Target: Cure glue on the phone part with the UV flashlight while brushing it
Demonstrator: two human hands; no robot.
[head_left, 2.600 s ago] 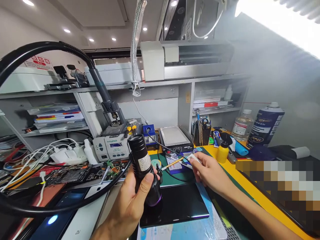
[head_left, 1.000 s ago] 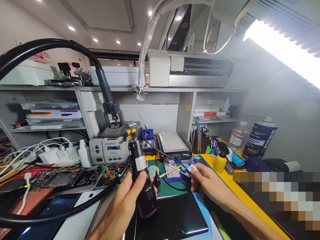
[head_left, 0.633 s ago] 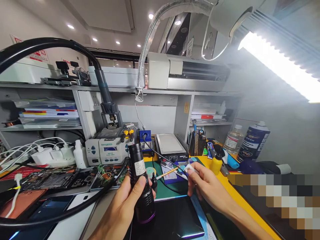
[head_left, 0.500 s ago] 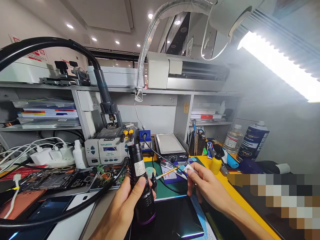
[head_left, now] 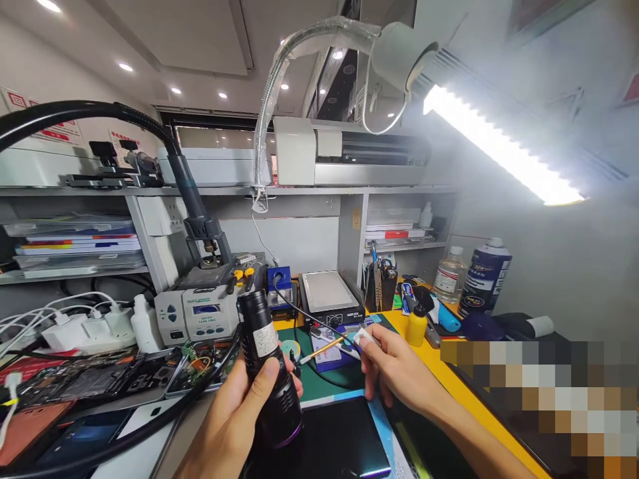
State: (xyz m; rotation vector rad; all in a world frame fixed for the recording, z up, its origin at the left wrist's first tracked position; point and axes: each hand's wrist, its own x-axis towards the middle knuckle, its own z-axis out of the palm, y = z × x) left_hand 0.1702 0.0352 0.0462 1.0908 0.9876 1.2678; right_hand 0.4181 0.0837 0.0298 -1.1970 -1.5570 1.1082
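Note:
My left hand (head_left: 234,416) grips a black flashlight (head_left: 267,369) that has a white label and a purple ring at its lower end. That lower end points down at a dark phone screen (head_left: 339,442) lying on the mat in front of me. My right hand (head_left: 394,372) hovers just right of the flashlight, above the screen's far edge, and pinches a small white piece (head_left: 360,336) at its fingertips. A thin yellow-handled brush (head_left: 322,348) lies on the green mat (head_left: 329,379) just left of those fingertips.
A hot-air station (head_left: 200,313), a blue holder (head_left: 278,279) and a heating plate (head_left: 327,293) line the back. Opened phones (head_left: 100,379) and white cables (head_left: 64,319) crowd the left. A yellow bottle (head_left: 415,324), spray can (head_left: 482,279) and clear bottle (head_left: 449,273) stand right. A lit lamp (head_left: 499,146) hangs overhead.
The view has tilted upward and shifted, so the desk sits lower and further left in frame. Both hands keep their grips and stay over the dark screen.

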